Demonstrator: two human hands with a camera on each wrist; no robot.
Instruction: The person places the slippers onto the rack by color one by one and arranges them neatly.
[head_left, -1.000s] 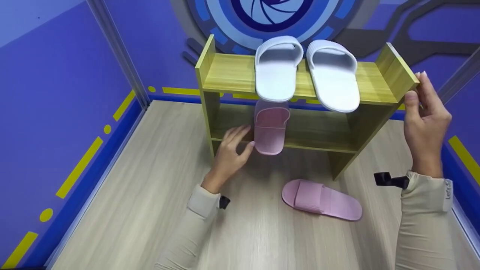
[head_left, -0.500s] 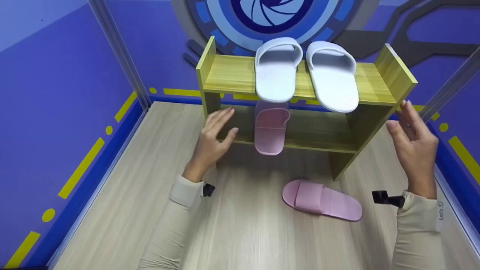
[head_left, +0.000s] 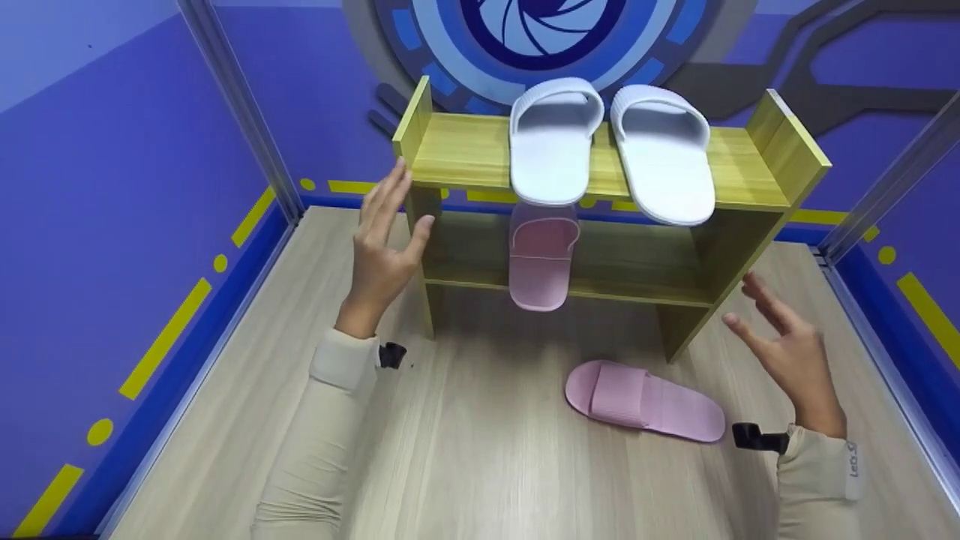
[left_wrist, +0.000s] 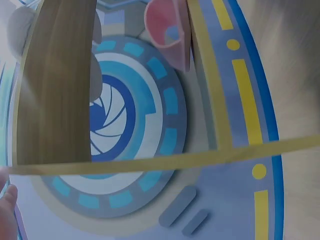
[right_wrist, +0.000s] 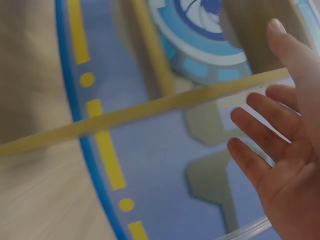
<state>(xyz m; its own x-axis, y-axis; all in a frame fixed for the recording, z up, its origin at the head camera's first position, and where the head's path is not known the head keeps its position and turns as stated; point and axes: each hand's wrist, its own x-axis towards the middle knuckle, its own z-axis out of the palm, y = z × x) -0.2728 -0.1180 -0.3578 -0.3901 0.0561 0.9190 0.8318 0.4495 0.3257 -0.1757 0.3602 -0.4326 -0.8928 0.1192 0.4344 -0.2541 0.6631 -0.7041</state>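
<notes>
My left hand [head_left: 382,255] is beside the left side panel of a wooden shoe rack [head_left: 461,150], fingers extended and fingertips close to the panel's edge. Whether they touch it I cannot tell. Lower down on the right, my right hand [head_left: 796,364] hovers apart from the rack with spread fingers and holds nothing. Two white slippers [head_left: 551,165] stand side by side on the top shelf. One pink slipper [head_left: 540,285] sits on the middle shelf, its heel end jutting over the front edge. Another pink slipper [head_left: 682,409] lies sideways on the floor before the rack.
Behind the rack stands a blue wall with a round printed emblem [head_left: 544,26]. A metal post [head_left: 240,112] marks the left corner. The wood-grain floor [head_left: 480,465] extends in front of the rack.
My left hand has moved from beside the pink slipper on the shelf to the rack's left side. My right hand has left the right panel and come down. The slippers stay put.
</notes>
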